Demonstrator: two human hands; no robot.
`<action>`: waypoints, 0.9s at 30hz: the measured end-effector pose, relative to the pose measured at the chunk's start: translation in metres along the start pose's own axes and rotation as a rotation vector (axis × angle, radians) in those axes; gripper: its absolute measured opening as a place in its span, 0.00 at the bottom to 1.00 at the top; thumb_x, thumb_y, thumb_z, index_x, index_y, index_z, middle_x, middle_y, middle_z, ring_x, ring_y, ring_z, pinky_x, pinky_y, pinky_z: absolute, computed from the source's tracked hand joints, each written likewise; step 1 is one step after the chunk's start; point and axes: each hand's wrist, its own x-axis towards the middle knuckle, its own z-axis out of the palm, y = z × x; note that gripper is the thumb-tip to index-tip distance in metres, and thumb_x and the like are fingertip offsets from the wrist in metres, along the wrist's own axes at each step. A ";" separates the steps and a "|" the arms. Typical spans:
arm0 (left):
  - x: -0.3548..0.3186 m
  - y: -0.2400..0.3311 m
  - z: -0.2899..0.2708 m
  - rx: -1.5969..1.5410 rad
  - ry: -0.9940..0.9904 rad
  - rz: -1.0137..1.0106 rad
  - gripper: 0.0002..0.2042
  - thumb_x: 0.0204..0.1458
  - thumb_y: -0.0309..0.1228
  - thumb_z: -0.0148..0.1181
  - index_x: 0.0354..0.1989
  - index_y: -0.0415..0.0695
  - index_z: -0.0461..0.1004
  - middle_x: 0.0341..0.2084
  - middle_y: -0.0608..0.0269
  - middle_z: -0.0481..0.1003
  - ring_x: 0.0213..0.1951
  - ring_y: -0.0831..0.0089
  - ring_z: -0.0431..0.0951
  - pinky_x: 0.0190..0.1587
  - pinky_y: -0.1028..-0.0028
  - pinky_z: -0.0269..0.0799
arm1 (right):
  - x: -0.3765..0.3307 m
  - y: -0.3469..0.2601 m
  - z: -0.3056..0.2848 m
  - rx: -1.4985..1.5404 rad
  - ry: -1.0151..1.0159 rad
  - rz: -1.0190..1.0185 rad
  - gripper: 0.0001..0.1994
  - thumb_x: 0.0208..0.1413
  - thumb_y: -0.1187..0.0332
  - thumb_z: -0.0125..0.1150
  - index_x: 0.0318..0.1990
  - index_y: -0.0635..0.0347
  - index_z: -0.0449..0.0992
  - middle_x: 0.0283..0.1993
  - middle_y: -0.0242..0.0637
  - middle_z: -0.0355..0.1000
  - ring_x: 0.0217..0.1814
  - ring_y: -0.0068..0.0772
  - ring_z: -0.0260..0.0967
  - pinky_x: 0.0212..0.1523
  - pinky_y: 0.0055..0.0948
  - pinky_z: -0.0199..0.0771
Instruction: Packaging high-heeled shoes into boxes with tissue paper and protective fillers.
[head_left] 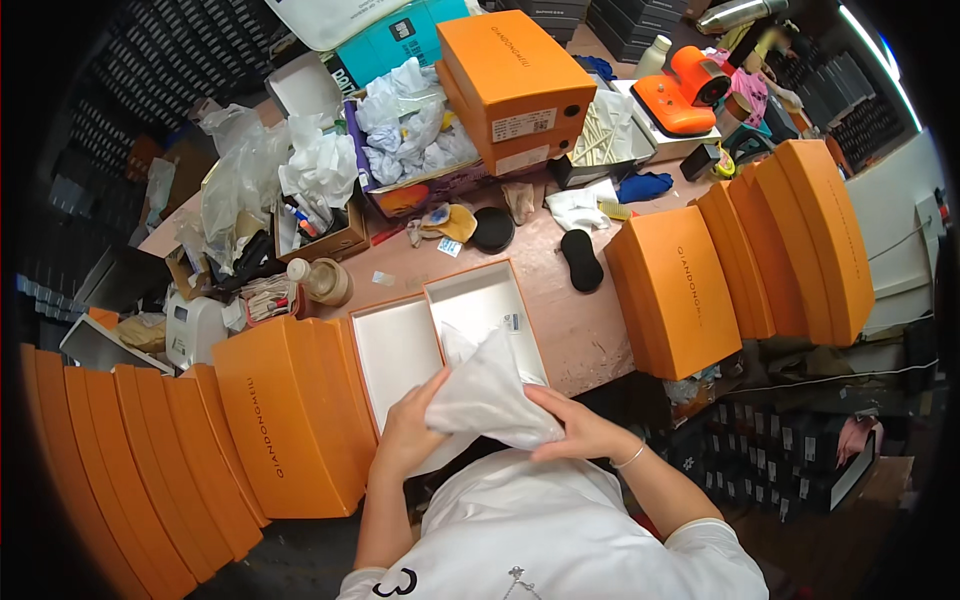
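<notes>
A white paper-wrapped bundle [490, 392] is held between my two hands, close in front of my body; what lies inside the wrapping is hidden. My left hand [408, 428] grips its left side, and my right hand [575, 425] closes on its lower right corner. Just beyond and partly under the bundle lies an open orange shoebox with a white inside [483, 290], a small label on its inner wall. Joined along its left is a shallow white-lined lid [398, 345].
Stacked orange boxes rise at left [290, 420] and right [675, 290]. Farther back are a carton of crumpled paper [415, 120], an orange tape dispenser [690, 92], a black shoe-shaped pad [581, 261], a round black tin [492, 230] and a glass jar [328, 281].
</notes>
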 end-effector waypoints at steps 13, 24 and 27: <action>0.044 0.019 0.004 -0.418 0.856 0.373 0.39 0.48 0.56 0.60 0.62 0.43 0.59 0.57 0.53 0.62 0.62 0.59 0.57 0.66 0.54 0.44 | 0.008 0.048 0.000 1.581 0.076 0.063 0.29 0.52 0.51 0.59 0.57 0.59 0.63 0.46 0.43 0.68 0.32 0.34 0.64 0.23 0.24 0.65; 0.017 0.090 0.010 0.076 0.489 0.805 0.10 0.33 0.30 0.69 0.28 0.46 0.79 0.32 0.67 0.72 0.35 0.64 0.73 0.63 0.43 0.46 | 0.009 0.050 0.021 1.581 0.061 0.013 0.33 0.48 0.45 0.62 0.57 0.54 0.64 0.46 0.41 0.68 0.32 0.33 0.62 0.24 0.25 0.63; 0.018 0.103 0.018 0.094 0.420 0.790 0.17 0.34 0.31 0.67 0.38 0.49 0.78 0.25 0.73 0.69 0.30 0.73 0.72 0.62 0.46 0.50 | 0.017 0.024 0.022 1.553 0.164 0.010 0.33 0.50 0.45 0.60 0.61 0.50 0.61 0.50 0.40 0.68 0.41 0.36 0.69 0.26 0.30 0.71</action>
